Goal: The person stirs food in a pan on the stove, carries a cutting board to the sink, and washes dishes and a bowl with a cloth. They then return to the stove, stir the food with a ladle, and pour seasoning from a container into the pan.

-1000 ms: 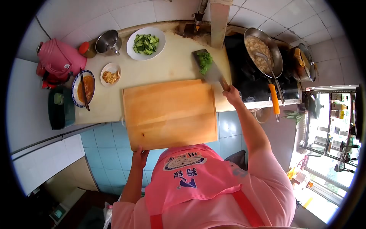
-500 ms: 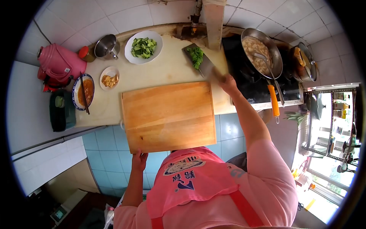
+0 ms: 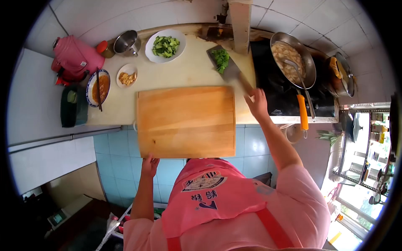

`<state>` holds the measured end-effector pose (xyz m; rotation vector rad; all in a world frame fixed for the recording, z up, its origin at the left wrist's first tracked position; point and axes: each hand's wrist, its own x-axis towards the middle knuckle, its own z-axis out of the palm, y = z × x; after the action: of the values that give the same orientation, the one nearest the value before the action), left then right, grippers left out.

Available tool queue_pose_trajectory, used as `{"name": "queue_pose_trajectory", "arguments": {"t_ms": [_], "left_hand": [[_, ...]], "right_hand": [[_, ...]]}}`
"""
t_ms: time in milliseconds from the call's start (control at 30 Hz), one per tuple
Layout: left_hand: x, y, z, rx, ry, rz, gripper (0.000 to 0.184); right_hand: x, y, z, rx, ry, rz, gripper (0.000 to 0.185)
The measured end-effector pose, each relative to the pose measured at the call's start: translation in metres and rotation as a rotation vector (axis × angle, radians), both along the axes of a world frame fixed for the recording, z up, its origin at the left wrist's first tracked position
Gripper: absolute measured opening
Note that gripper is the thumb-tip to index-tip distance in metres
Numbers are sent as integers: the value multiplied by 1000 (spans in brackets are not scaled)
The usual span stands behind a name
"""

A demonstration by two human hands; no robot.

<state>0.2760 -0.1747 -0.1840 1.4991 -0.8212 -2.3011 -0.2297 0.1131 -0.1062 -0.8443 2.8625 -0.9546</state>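
A wooden cutting board (image 3: 186,121) lies before me, its near part jutting past the counter edge. At its near left corner, my left hand (image 3: 150,166) grips the edge, fingers partly hidden. Behind the board's far right corner, a cleaver (image 3: 230,73) rests on the counter with chopped green leaves (image 3: 220,60) on its blade. My right hand (image 3: 258,104) is beside the end of the cleaver's blurred handle, thumb and fingers apart.
On the counter (image 3: 188,75) are a plate of cut cucumber (image 3: 165,46), a small dish (image 3: 127,76), a patterned bowl with chopsticks (image 3: 98,88), a metal cup (image 3: 127,43) and a pink thermos (image 3: 77,56). A filled pan (image 3: 293,60) sits on the stove (image 3: 276,98) at right.
My right hand has drawn back along the cleaver's handle and opened, while the cleaver stays put. The board has turned slightly and sits straighter, with my left hand at its corner. The view has shifted.
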Motion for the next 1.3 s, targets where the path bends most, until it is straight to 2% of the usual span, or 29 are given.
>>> {"name": "queue_pose_trajectory", "arguments": {"t_ms": [33, 100, 167, 233, 267, 300, 333, 367, 400, 433, 500, 567, 700, 767, 833, 867, 900, 933, 967, 1033, 1133, 1233, 1300], "left_hand": [[3, -1, -4, 11, 2, -17, 31], [6, -3, -8, 25, -3, -38, 29], [5, -4, -9, 59, -17, -12, 29], [3, -7, -10, 80, -43, 12, 27], [12, -9, -19, 78, -11, -49, 29], [18, -16, -23, 73, 29, -118, 32], [21, -26, -20, 71, 21, -119, 32], [28, -34, -13, 151, 106, -215, 40], [31, -46, -8, 234, 196, -312, 49], [29, -63, -2, 236, 192, -320, 49], [27, -95, 4, 297, 85, -177, 67], [16, -125, -13, 242, 233, -312, 78], [-31, -152, -2, 257, 89, -440, 79], [-42, -154, -5, 209, 187, -488, 77], [-31, -147, 13, 128, 252, -453, 66], [-23, -140, 17, 83, 283, -433, 62], [-21, -121, 54, -14, 248, -455, 62], [-11, -121, 53, 13, 236, -459, 62], [-12, -113, 77, 94, 258, -485, 65], [-21, -105, 92, 65, 311, -548, 68], [-58, -68, 127, 90, 396, -730, 71], [-84, -17, 145, 173, 455, -919, 72], [-104, 36, 157, 229, 496, -1040, 71]], "right_hand": [[23, 17, 0, 3, -109, -16, 40], [76, 51, -26, 32, -560, -203, 45], [130, 68, -46, -239, -1180, -367, 52], [168, 68, -63, -427, -1481, -343, 58], [180, 67, -72, -453, -1465, -212, 62], [195, 61, -100, -494, -1218, -380, 62], [198, 56, -92, -552, -1235, -353, 60], [202, 54, -83, -611, -1253, -335, 58], [204, 51, -88, -530, -1173, -405, 56], [204, 43, -91, -449, -1088, -468, 54], [210, 36, -80, -420, -1068, -540, 52], [219, 27, -68, -435, -1031, -562, 51], [255, 7, -33, -509, -1049, -708, 47], [275, 12, -43, -607, -967, -783, 44], [294, 29, -58, -527, -887, -862, 43], [304, 34, -50, -536, -891, -902, 42], [319, 36, -39, -545, -897, -954, 41], [330, 43, -34, -576, -890, -984, 43], [340, 54, -31, -605, -879, -1011, 45], [355, 73, -20, -693, -771, -1004, 50], [371, 117, -5, -856, -833, -1072, 58], [411, 169, 4, -820, -672, -1213, 58], [443, 218, 13, -910, -622, -1292, 57]]}}
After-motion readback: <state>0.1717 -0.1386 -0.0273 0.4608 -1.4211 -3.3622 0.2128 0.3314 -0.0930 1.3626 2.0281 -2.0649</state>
